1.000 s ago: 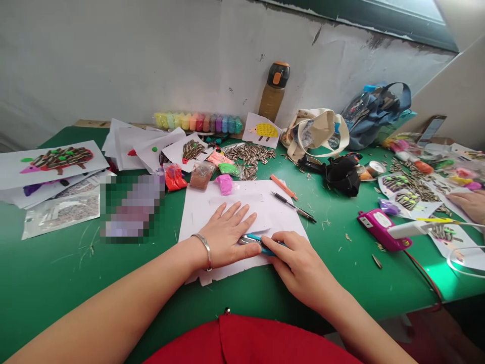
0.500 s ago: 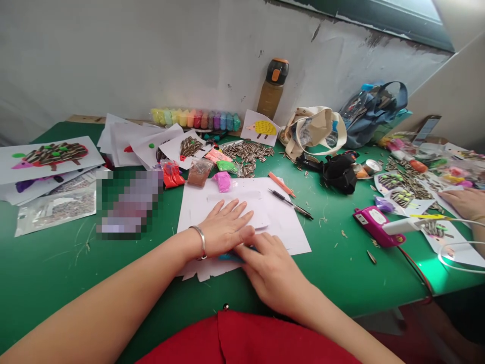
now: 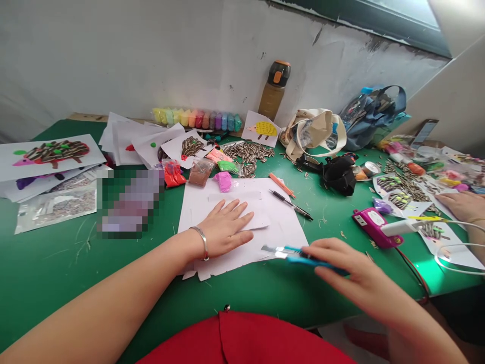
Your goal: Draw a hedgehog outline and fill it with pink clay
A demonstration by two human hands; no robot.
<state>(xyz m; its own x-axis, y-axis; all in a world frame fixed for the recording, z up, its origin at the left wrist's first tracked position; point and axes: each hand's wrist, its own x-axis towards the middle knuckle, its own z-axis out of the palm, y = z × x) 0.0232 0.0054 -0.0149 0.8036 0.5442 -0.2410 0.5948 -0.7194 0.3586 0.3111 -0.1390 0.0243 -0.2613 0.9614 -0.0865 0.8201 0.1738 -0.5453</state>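
Observation:
My left hand lies flat with spread fingers on white paper at the middle of the green table. Under its fingertips is a smaller white piece. Right of the paper, my right hand grips a blue utility knife; its blade is out and points left, over the paper's lower right edge. A black pen and an orange stick rest by the paper's right side. At its top edge sits a pink clay packet.
Sunflower seeds, clay packets and a bottle stand behind. Seed-covered pictures lie left. A black pouch, magenta device with cables and another person's hand are on the right.
My right hand has moved right, away from my left hand, carrying the blue knife, which now shows with its blade. My left hand has stayed flat on the paper.

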